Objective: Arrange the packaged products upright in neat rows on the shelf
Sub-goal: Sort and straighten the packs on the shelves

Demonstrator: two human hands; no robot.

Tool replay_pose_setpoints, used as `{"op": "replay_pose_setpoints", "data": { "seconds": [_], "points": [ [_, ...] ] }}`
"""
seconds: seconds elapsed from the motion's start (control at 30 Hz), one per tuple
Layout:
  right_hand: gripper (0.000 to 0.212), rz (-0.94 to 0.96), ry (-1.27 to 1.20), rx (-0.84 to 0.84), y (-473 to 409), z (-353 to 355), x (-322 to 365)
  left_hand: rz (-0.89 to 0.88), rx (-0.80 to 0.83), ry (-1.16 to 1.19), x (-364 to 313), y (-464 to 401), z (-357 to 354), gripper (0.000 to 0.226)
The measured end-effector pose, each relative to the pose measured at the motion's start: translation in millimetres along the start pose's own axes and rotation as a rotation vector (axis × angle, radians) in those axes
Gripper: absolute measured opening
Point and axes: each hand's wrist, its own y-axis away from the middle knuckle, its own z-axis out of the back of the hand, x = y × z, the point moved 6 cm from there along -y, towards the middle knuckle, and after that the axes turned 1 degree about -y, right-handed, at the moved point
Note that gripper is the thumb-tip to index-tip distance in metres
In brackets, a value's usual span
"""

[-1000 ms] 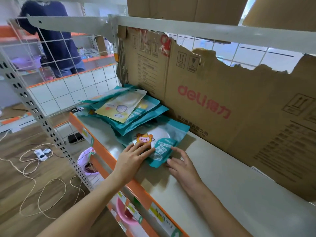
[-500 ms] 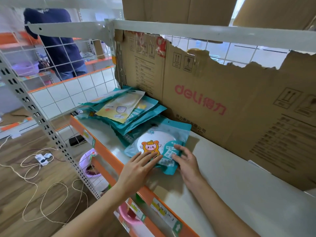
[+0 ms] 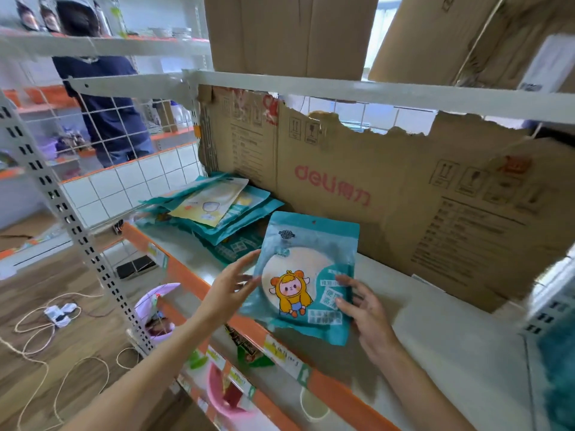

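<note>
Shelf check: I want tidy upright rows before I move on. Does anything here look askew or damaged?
Yes. The pile of teal packets lies flat and fanned out at the shelf's left end, not upright. The cardboard backing has a ragged, torn top edge. Only the packet between the left hand and right hand is raised.

Red "deli" on cardboard backing (image 3: 357,188).
</note>
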Motion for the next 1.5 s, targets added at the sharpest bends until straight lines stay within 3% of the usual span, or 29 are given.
{"op": "replay_pose_setpoints", "data": {
  "seconds": [0.2,0.7,1.07,1.5],
  "points": [
    [0.033,0.105,0.008,0.031,49,18,14,0.023,-0.002,0.228,-31,27,-18,0.033],
    [0.03,0.363,0.353,-0.154,213,98,35,0.007,0.136,0.2,-107,159,-80,0.041],
    [0.033,0.388,0.351,-0.431,341,210,50,-0.092,0.308,0.257,-175,206,-208,0.039],
    [0.034,0.471,0.173,-0.686,396,361,80,-0.236,0.303,0.271,-283,224,-342,0.038]
  ]
}}
